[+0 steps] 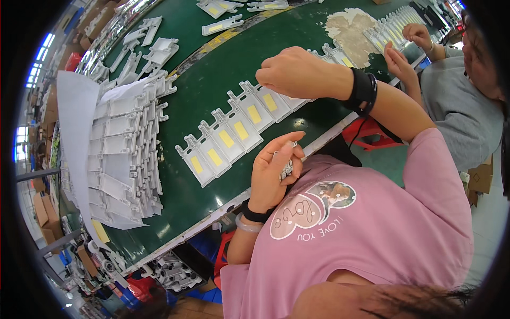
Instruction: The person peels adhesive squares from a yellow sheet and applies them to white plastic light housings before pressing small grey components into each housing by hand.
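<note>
My left hand (273, 169) is closed around several small whitish parts (287, 169), which show between the thumb and fingers near the table's front edge. Over the row my right hand (289, 72) is bent down with its fingers curled; whatever they pinch is hidden beneath the hand. Below it, flat white plastic plates (241, 133) lie side by side in a slanting row, each with a yellow label (240, 130) and a notched, raised far end. My right wrist and forearm cover part of that row.
Left of the row stands a tall stack of white plates (119, 154) with paper sheets (79, 138). Loose plates (159, 52) lie across the green table (292, 32). At the right a co-worker (457, 101) has hands raised by another row of plates (393, 29). A red stool (372, 135) stands below.
</note>
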{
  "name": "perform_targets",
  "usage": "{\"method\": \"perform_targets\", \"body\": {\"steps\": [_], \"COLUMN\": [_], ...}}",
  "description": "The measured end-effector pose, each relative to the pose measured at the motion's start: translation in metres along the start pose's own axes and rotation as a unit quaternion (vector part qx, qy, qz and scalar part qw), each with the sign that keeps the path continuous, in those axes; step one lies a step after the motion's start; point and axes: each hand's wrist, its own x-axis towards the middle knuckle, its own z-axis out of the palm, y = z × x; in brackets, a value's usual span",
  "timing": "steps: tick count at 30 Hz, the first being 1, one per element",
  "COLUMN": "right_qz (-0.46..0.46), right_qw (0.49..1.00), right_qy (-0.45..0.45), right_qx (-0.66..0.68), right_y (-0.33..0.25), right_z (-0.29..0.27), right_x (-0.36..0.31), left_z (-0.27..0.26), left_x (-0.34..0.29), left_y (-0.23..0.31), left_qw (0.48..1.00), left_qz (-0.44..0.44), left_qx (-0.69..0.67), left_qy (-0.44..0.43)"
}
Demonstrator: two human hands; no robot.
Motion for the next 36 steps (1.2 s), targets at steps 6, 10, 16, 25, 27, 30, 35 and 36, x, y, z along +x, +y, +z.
{"method": "perform_targets", "body": {"steps": [6,10,16,25,27,30,35,36], "right_qz": [-0.038,-0.064,-0.088,-0.070,-0.059,-0.019,-0.018,-0.018], "right_qw": [0.999,0.994,0.979,0.957,0.960,0.983,0.986,0.986], "right_qy": [0.019,0.025,0.005,-0.013,-0.003,-0.008,-0.030,-0.031], "right_qx": [-0.033,-0.087,-0.184,-0.283,-0.272,-0.182,-0.163,-0.164], "right_y": [0.005,0.002,-0.017,-0.046,-0.044,-0.033,-0.026,-0.025], "right_z": [0.020,0.023,0.025,0.035,0.035,0.026,0.022,0.022], "right_x": [0.009,0.010,0.003,-0.013,-0.008,0.004,0.008,0.008], "left_z": [-0.004,-0.005,-0.012,-0.010,-0.009,-0.010,-0.012,-0.013], "left_x": [0.000,-0.001,0.000,-0.002,-0.002,-0.002,-0.003,-0.003], "left_y": [0.004,0.003,-0.002,0.000,-0.001,-0.002,-0.002,-0.001], "left_qw": [0.995,0.997,0.997,0.998,0.998,0.998,0.997,0.997], "left_qz": [-0.022,-0.023,-0.026,-0.044,-0.047,-0.034,-0.037,-0.037], "left_qx": [-0.102,-0.076,-0.077,-0.043,-0.051,-0.058,-0.067,-0.068], "left_qy": [0.003,0.017,-0.001,0.010,0.013,0.006,-0.003,-0.003]}}
